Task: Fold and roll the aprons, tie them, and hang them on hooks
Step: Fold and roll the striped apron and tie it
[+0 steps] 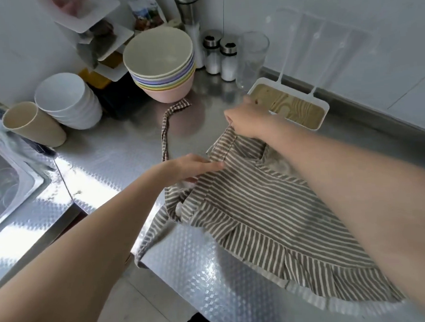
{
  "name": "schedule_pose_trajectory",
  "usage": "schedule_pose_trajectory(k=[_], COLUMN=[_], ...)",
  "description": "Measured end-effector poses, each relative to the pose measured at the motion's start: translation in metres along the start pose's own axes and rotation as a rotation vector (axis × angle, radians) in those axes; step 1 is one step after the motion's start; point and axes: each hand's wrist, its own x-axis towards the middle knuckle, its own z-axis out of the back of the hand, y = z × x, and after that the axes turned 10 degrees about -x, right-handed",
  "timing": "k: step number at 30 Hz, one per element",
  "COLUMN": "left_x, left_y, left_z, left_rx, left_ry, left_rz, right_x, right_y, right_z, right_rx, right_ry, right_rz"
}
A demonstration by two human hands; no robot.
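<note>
While the right hand (243, 120) pinches the striped apron (254, 208) at its top hem, the left hand (194, 165) lies spread on a near fold; bare surface (121, 151) lies left.

Embossed steel counter (101, 155), white tiled wall (347, 15), pale floor (130, 302), bright daylight glare
</note>
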Motion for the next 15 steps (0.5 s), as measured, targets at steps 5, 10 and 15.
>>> schedule_pose_trajectory(k=[5,10,15], left_x=[-0.003,-0.004,-0.009], left_y=[0.018,0.034,0.046], left_z=[-0.009,-0.002,0.014], left_rx=[0.105,0.04,-0.046], left_ry=[0.082,0.145,0.09], left_rz=[0.144,0.194,0.253], right_x=[-0.007,0.004,0.011], right_y=[0.008,0.015,0.013], right_z=[-0.001,-0.005,-0.009], right_rx=[-0.144,-0.258,-0.292], right_ry=[-0.008,0.059,0.003], right_rz=[-0.088,-0.116,-0.168])
